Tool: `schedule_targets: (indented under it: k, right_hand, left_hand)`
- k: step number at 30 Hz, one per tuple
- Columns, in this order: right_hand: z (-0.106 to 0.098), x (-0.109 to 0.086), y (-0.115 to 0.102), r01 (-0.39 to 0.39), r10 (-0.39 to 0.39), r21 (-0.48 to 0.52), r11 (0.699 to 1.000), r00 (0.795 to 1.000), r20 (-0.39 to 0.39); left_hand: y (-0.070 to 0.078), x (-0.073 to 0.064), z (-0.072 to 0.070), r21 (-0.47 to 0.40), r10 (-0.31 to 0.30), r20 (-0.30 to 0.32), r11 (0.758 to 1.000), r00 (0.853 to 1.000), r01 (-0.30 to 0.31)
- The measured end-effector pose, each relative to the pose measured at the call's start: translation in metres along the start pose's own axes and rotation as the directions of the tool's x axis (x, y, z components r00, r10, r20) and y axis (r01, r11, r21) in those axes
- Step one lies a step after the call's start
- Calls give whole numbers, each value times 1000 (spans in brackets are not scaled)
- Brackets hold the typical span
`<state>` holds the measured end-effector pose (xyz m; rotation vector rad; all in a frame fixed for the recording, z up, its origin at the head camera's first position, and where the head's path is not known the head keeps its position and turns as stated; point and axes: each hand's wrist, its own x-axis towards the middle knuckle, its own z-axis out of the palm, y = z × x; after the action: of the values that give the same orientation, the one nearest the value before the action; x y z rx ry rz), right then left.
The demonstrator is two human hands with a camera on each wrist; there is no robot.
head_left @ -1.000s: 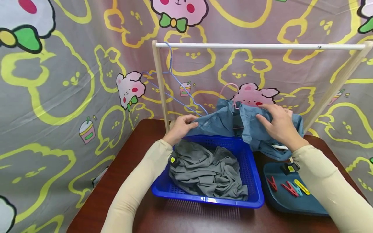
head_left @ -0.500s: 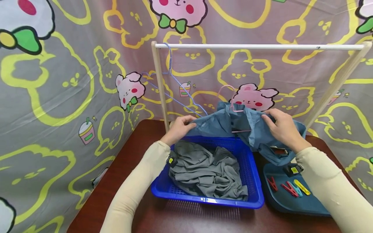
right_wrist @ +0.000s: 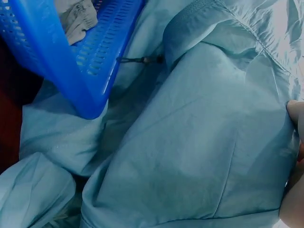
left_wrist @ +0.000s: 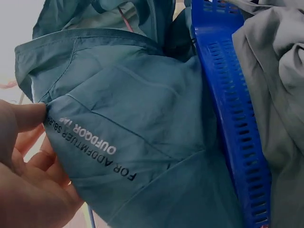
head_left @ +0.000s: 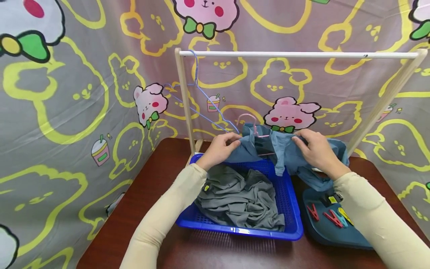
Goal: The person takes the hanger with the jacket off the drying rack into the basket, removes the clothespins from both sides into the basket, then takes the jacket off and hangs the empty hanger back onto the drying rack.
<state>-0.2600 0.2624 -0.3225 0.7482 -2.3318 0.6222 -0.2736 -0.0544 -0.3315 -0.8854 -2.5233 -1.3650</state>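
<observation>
A teal-blue jacket (head_left: 285, 149) with a printed chest panel is draped over a pink hanger (head_left: 246, 116), whose hook rises out of the neck opening. My left hand (head_left: 220, 148) pinches the jacket's shoulder on one side; in the left wrist view, thumb and fingers grip the cloth (left_wrist: 123, 118) beside the lettering. On the other shoulder my right hand (head_left: 317, 151) pinches the fabric, and only a bit of that hand shows at the edge of the right wrist view. The jacket hangs over the back rim of the blue basket, with a sleeve drooping to the right.
Grey clothes (head_left: 242, 198) lie crumpled in the blue basket (head_left: 295, 209). A dark teal tray (head_left: 336, 239) at the right holds several clothespins (head_left: 332, 218). Behind stands a rack with a white rail (head_left: 295, 55); a blue hanger (head_left: 196, 74) hangs at its left end.
The pink hanger's hook has shifted left and lower. My left hand has moved right, toward the neck opening, and the right hand slightly left and down, both still gripping the jacket.
</observation>
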Motion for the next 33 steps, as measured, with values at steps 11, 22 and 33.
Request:
schedule_targets:
  k: [11, 22, 33]
  right_hand:
    - [-11, -5, 13, 8, -10, -28, 1000, 998, -63]
    - [-16, -3, 15, -150, 148, -15, 989, 983, -104]
    - [-5, -2, 0, 27, -27, -15, 1000, 1000, -9]
  left_hand:
    - [-4, 1, -3, 29, -3, -45, 1000, 999, 4]
    - [-5, 1, -5, -61, -13, -52, 998, 999, 10]
    - [1, 4, -3, -108, -43, -70, 994, 997, 35]
